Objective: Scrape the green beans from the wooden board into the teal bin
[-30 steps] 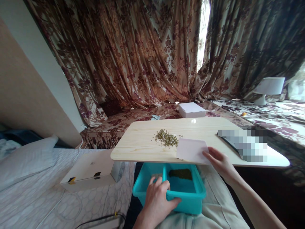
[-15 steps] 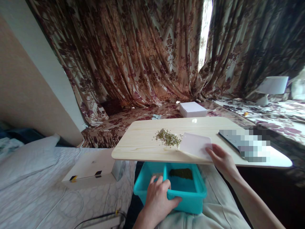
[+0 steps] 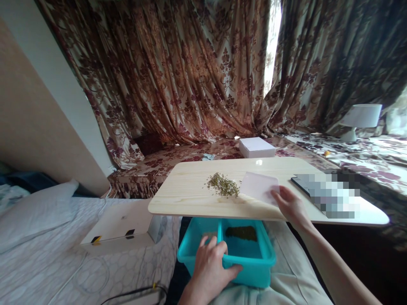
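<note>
Between the thumb and fingers of my right hand (image 3: 289, 202) is a thin, whitish translucent plastic sheet (image 3: 258, 186), tilted just above the tabletop. Its left edge is beside a loose pile of small green-brown grains (image 3: 222, 184); I cannot tell whether they touch. My left hand (image 3: 212, 260) grips the near rim of a teal divided box (image 3: 251, 271), its fingers over the left compartment and its thumb along the front wall. Dark green grains (image 3: 241, 233) lie in the right compartment. Something pale in the left compartment is partly hidden by my fingers.
The box sits under the near edge of a pale wooden table (image 3: 184, 186). A dark-edged flat device (image 3: 302, 186), partly blurred, lies at the table's right. Behind stands a white box (image 3: 257, 146). A white case (image 3: 124, 222) rests on the bed at left.
My right hand has shifted slightly left and up with the plastic sheet, which now sits a little higher beside the grains. My left hand keeps its hold on the box.
</note>
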A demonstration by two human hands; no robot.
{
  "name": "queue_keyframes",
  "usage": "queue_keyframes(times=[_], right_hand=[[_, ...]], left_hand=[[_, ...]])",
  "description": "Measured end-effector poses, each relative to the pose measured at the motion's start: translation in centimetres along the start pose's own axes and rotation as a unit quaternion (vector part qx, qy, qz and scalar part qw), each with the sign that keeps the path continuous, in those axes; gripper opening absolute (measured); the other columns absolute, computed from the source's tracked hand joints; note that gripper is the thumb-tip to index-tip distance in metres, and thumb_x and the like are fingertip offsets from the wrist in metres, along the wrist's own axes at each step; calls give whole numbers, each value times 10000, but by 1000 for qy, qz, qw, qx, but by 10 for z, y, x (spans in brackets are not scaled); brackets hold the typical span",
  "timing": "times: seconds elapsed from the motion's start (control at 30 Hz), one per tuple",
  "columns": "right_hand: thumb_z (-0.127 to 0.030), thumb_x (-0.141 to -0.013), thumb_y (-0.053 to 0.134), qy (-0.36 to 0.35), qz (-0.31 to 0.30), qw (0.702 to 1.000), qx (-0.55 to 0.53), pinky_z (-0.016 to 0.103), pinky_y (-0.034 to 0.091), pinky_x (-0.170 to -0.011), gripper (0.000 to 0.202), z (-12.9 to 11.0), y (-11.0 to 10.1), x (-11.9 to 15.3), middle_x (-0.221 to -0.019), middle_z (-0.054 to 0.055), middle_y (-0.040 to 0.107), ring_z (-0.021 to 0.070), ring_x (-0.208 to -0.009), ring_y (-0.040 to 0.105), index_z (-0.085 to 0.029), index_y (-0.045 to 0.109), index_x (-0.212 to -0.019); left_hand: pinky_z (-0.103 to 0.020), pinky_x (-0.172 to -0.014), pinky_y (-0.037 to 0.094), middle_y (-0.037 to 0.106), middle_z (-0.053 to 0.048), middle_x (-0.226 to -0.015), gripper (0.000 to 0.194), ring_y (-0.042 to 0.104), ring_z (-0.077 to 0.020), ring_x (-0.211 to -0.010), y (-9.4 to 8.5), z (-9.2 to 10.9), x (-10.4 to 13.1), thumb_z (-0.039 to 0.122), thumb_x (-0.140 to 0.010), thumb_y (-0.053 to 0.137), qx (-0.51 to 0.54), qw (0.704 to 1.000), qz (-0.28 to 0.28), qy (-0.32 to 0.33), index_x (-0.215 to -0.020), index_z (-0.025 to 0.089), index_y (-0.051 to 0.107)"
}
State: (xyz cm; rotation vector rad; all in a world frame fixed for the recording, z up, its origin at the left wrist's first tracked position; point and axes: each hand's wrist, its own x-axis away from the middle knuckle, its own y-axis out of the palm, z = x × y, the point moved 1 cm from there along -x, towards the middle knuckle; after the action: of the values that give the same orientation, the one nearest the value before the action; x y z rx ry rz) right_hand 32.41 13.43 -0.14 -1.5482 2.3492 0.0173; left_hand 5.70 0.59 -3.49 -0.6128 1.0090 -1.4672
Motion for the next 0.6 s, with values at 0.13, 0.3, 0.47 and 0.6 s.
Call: queue_keyframes(times=[0.13,0.3,0.47,0.6], right_hand=[[-373,-682,653,-4,-17,1000,-14,297,553,-592,210,0,9,-1,-790,68,755,221,-731,717,-213,627,-816],[-354,-672,651,-9,-38,999,-24,287,545,-571,198,-3,10,3,-751,58,749,207,-699,709,-205,649,-801],[-328,-686,654,-9,-38,999,-25,288,557,-603,180,-6,5,6,-786,54,762,205,-728,717,-209,653,-821],[-310,-694,641,-4,-35,999,-22,274,542,-564,133,-6,5,6,-756,45,756,195,-693,709,-216,643,-787]], left_hand=[[-408,-956,392,580,8,-792,294,575,-254,-926,0,0,0,370,-649,799,-1,1000,-4,2,-668,229,542],[-404,-960,389,586,4,-803,299,573,-255,-934,1,0,0,367,-652,802,0,1000,-3,4,-672,227,539],[-399,-951,398,584,6,-800,302,579,-249,-916,0,-1,0,361,-648,808,1,1000,-6,6,-677,225,540],[-406,-962,396,592,3,-811,303,583,-255,-928,-1,-1,-1,362,-635,817,1,1000,-8,5,-677,228,549]])
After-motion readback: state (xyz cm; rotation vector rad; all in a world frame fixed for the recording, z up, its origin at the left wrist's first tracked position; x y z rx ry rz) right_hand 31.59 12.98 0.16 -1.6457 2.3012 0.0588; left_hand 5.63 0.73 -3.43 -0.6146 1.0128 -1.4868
